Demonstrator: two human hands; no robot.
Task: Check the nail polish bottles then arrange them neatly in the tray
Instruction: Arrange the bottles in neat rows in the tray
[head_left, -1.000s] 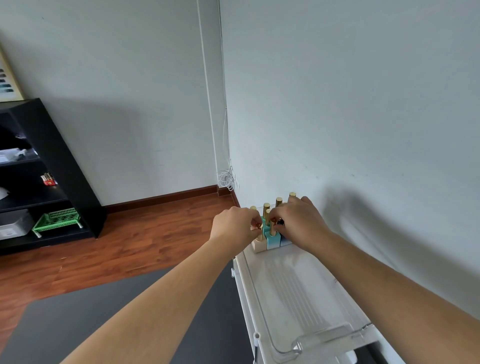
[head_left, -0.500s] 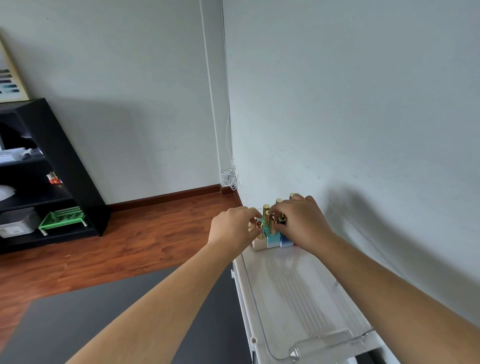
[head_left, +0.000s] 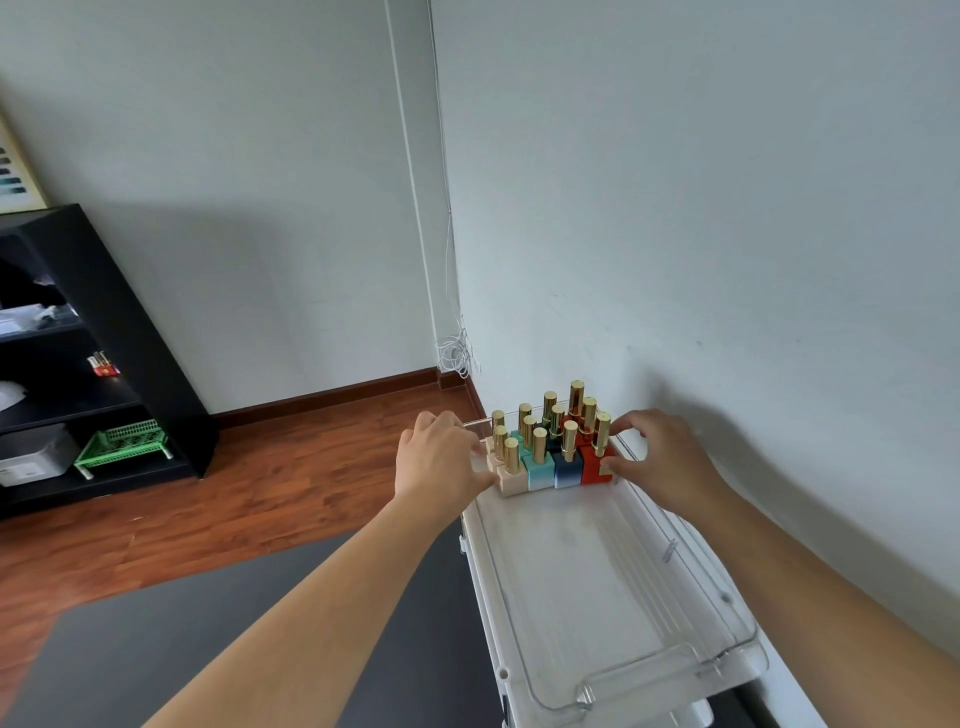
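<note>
Two bare arms reach out straight over the clear tray (head_left: 618, 582), which is empty at the near end. At the far end, the left hand (head_left: 441, 460) and right hand (head_left: 657, 460) sit apart, one on each side of the nail polish bottles (head_left: 553, 452). The fingers are loosely open and touch the outer bottles, which stand upright in neat rows with gold caps, near the wall (head_left: 701, 208).
</note>
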